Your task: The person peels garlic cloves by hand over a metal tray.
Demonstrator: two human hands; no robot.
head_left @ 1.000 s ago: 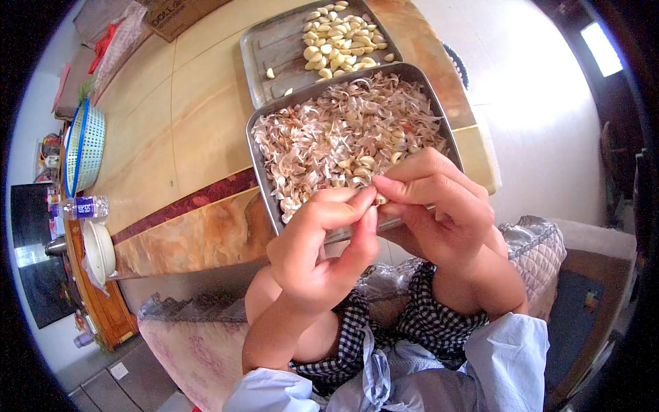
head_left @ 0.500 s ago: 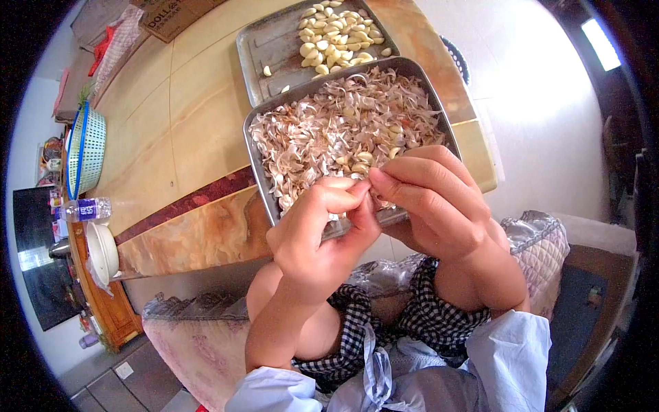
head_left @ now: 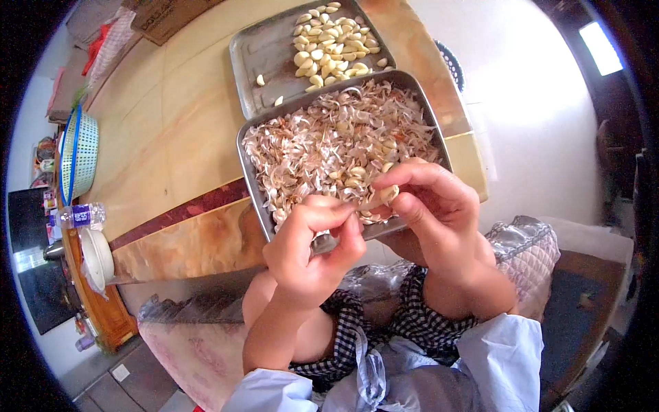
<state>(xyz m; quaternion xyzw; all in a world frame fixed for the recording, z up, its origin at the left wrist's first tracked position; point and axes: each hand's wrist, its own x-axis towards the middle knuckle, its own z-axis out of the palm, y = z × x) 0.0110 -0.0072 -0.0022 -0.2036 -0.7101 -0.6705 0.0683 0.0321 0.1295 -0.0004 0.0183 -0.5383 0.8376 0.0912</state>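
Observation:
A garlic clove [head_left: 389, 194] is pinched between the thumb and fingers of my right hand [head_left: 446, 216]. My left hand [head_left: 305, 250] is closed in a pinch on a thin strip of garlic skin [head_left: 371, 202], which stretches toward the clove. Both hands are over the near edge of a metal tray [head_left: 250, 180] filled with loose garlic skins [head_left: 302, 151]. Several unpeeled cloves [head_left: 355, 177] lie among those skins. Just behind, a second metal tray [head_left: 268, 55] bears a pile of peeled garlic cloves [head_left: 336, 44].
The trays rest on a marble-patterned table [head_left: 158, 130]. At the left are a plastic basket [head_left: 84, 152], a bottle [head_left: 84, 215] and a white bowl [head_left: 99, 254]. A cardboard box [head_left: 168, 17] is at the far edge. A quilted cover [head_left: 528, 261] lies beside my legs.
My hands have moved apart from each other. The clove in my right fingers now shows, with a strip of skin drawn out toward my left hand. The view has shifted slightly.

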